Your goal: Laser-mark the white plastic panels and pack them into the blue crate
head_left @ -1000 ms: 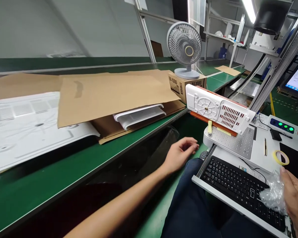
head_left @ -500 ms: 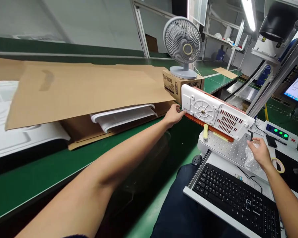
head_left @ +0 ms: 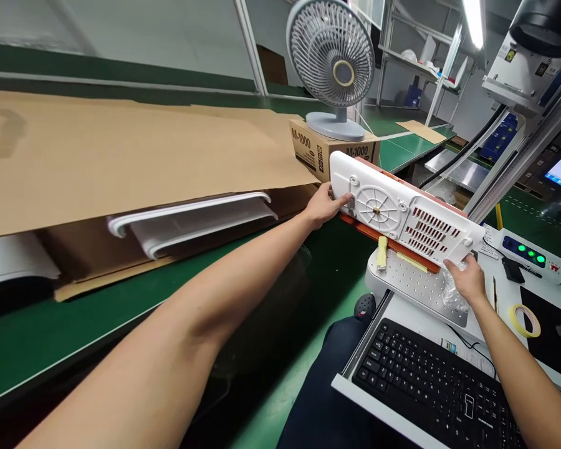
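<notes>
A long white plastic panel [head_left: 390, 209], with a round spoked pattern and a slotted vent, stands on edge against an orange-red fixture [head_left: 362, 229]. My left hand [head_left: 326, 204] grips its left end, thumb on the front face and fingers behind. At the lower right corner, my right hand [head_left: 468, 279] has closed on the panel, thumb in front; its other fingers are partly hidden. Crumpled clear plastic wrap [head_left: 454, 296] lies just under that hand. A yellow clamp handle [head_left: 382, 252] sits below the panel, above the perforated metal plate [head_left: 404, 280].
A fan [head_left: 339, 72] stands on a cardboard box [head_left: 308, 149] behind. Cardboard sheets [head_left: 144, 156] cover white plastic parts [head_left: 201, 218] on the green bench at left. In front are a keyboard [head_left: 430, 380], a tape roll [head_left: 525, 320] and a control box [head_left: 533, 252] with green lights.
My right hand has moved left from beside the panel onto its lower right corner. My left thumb now lies on the panel's front face. The view has shifted a little.
</notes>
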